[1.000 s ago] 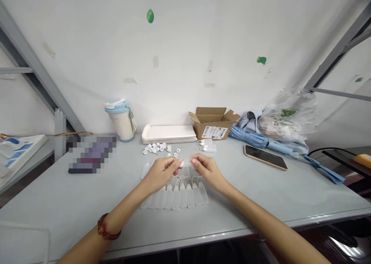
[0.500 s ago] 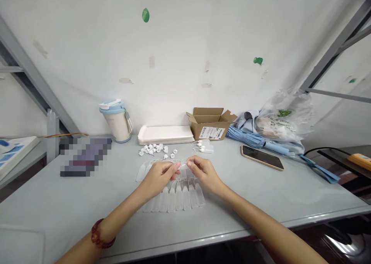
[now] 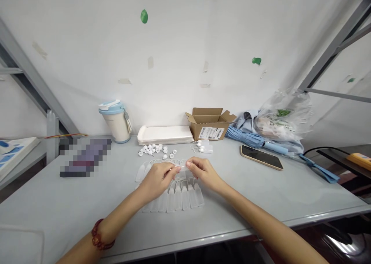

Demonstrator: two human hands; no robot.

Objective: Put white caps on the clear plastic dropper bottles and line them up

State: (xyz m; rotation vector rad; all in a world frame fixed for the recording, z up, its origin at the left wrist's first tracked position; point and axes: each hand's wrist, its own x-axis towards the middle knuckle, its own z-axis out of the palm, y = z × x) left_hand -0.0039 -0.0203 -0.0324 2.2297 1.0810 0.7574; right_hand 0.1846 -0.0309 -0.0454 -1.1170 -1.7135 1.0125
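Observation:
My left hand [image 3: 159, 178] and my right hand [image 3: 204, 173] meet at the middle of the table, fingers pinched. Between their fingertips is a small clear plastic bottle [image 3: 183, 166], largely covered by the fingers. In front of the hands lies a row of translucent bottles [image 3: 178, 200] with thin white cords at their tops. Another row of such bottles [image 3: 140, 173] lies partly behind my left hand. Farther back is a loose pile of small white caps [image 3: 151, 149]. A few more corded bottles [image 3: 206, 149] lie to the right of the caps.
Along the wall stand a cream tumbler [image 3: 118, 125], a stack of white trays [image 3: 168, 134] and an open cardboard box [image 3: 208, 130]. To the right are a phone [image 3: 261, 157], a folded blue umbrella [image 3: 246, 136] and a plastic bag [image 3: 284, 117]. A blurred-out item [image 3: 89, 155] lies left.
Both hands stay together around the bottle. The fingers have shifted slightly, and less of the bottle shows between them. The whole view has moved a little.

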